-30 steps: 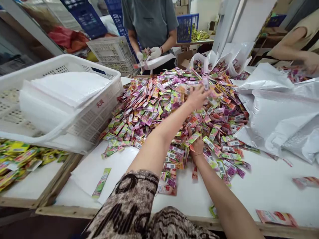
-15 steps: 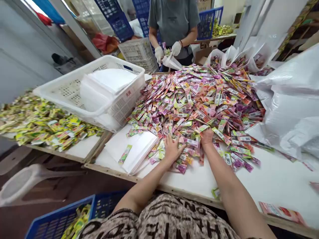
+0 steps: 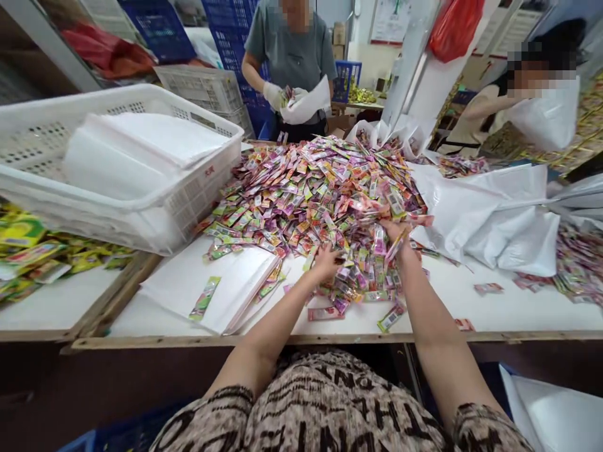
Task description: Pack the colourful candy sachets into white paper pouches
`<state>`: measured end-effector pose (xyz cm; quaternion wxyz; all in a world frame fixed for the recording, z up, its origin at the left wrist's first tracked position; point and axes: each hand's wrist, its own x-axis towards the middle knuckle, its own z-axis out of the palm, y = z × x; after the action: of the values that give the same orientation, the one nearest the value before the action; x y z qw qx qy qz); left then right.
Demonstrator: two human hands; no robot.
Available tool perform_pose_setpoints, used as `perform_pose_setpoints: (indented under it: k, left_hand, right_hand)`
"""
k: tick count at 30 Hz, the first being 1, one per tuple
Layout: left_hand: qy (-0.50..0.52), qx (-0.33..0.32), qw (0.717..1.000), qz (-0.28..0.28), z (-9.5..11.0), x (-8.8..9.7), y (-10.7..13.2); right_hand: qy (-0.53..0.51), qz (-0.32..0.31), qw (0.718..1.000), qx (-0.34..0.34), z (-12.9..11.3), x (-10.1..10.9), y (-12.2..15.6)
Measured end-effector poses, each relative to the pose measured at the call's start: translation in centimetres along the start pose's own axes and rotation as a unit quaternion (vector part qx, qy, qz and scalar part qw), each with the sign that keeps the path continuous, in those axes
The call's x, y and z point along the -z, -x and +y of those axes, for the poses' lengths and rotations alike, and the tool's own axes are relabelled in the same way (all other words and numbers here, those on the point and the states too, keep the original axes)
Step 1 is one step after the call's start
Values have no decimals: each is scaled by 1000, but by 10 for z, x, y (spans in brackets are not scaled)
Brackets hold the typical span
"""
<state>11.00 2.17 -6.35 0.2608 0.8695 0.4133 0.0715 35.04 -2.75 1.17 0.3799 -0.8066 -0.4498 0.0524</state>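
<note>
A large heap of small colourful sachets (image 3: 306, 188), pink, purple, green and orange, covers the middle of the white table. At its near left side is my left hand (image 3: 326, 263), its fingers curled in against the sachets; what they hold, if anything, is hidden. My right hand (image 3: 401, 242) is at the right side of the heap, closed around several sachets, some of which hide its fingers. Between my forearms a few loose sachets lie near the table edge. To the left, one green sachet (image 3: 205, 298) rests on a stack of white bags (image 3: 174, 285).
A white perforated basket (image 3: 198, 194) holding white bags stands at left, beside yellow packets (image 3: 28, 251). White plastic bags (image 3: 494, 220) lie at right. Across the table a gloved co-worker (image 3: 294, 56) holds a white bag; another person (image 3: 494, 107) is at far right.
The view has swung to the right. My left hand's spread fingers have curled in. My right hand has come up from within the heap with sachets. The co-worker's white bag is raised higher.
</note>
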Motion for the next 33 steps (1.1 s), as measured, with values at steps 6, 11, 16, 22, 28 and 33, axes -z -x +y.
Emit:
perform_pose_setpoints:
  k: [6, 11, 16, 22, 28, 33]
  left_hand:
    - [13, 10, 998, 62, -63, 20, 62]
    - [-73, 36, 997, -1, -72, -17, 110]
    - [-38, -27, 999, 1, -44, -38, 87]
    - [-30, -44, 999, 1, -40, -31, 62]
    - [-12, -102, 994, -35, -59, -9, 51]
    - [173, -112, 976, 65, -86, 6, 59]
  right_hand:
    - [109, -25, 994, -17, -15, -19, 26]
    - [227, -94, 969, -37, -17, -77, 60]
    - [200, -264, 943, 39, -13, -70, 78]
    - [322, -316, 891, 49, -20, -73, 145]
    - [310, -225, 922, 54, -10, -87, 132]
    - [290, -224, 930, 21, 5, -83, 61]
